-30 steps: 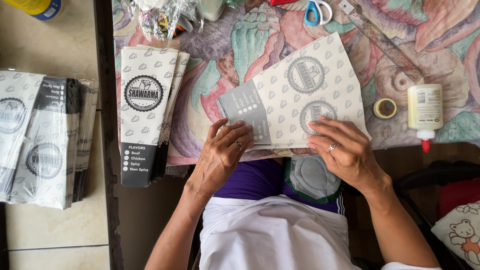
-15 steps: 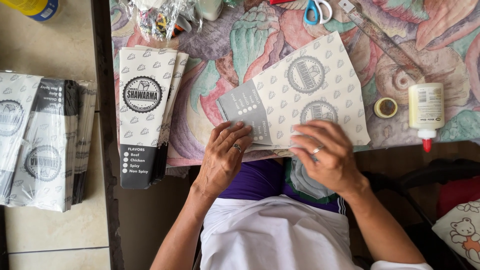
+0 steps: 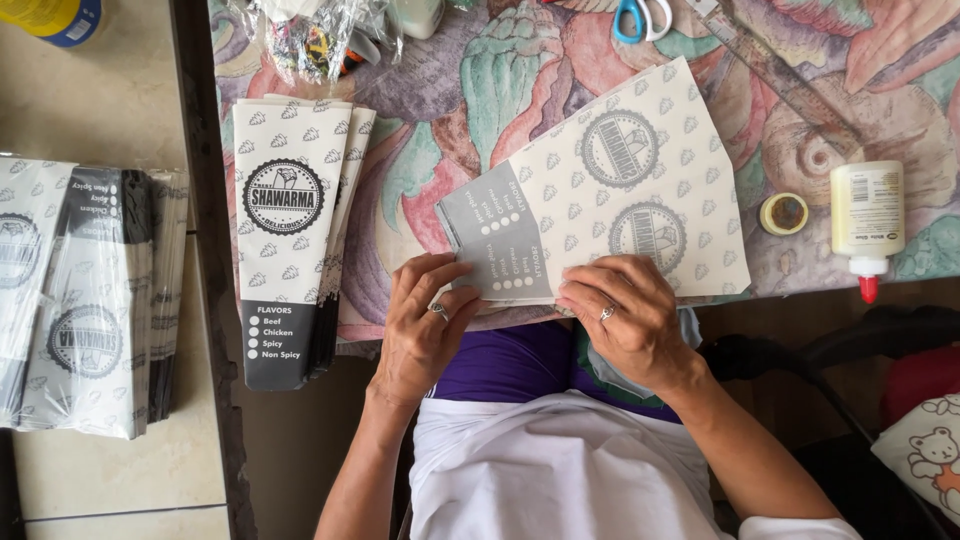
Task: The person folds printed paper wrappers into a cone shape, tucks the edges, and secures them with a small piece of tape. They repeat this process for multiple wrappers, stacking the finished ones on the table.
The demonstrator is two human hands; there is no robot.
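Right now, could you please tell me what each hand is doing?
Left hand: fingers curled, pressing the near edge of the printed paper sheets.
Right hand: fingers bent, pinching the same sheets' near edge.

Left hand [image 3: 425, 318] lies palm down, fingers curled forward; right hand [image 3: 628, 318] beside it, fingers bent, both forearms angled inward.

Two bare forearms are seen, with no sleeves reaching the wrists. A thin silver-coloured ring is worn on a finger of the left hand [image 3: 425, 325], and a similar silver-coloured ring is worn on a finger of the right hand [image 3: 625, 320]. The nails are kept short and unpainted. A white cloth garment [image 3: 555, 465] is worn over the lap, creased in soft folds, and a purple fabric garment [image 3: 505, 362] is seen just above it.
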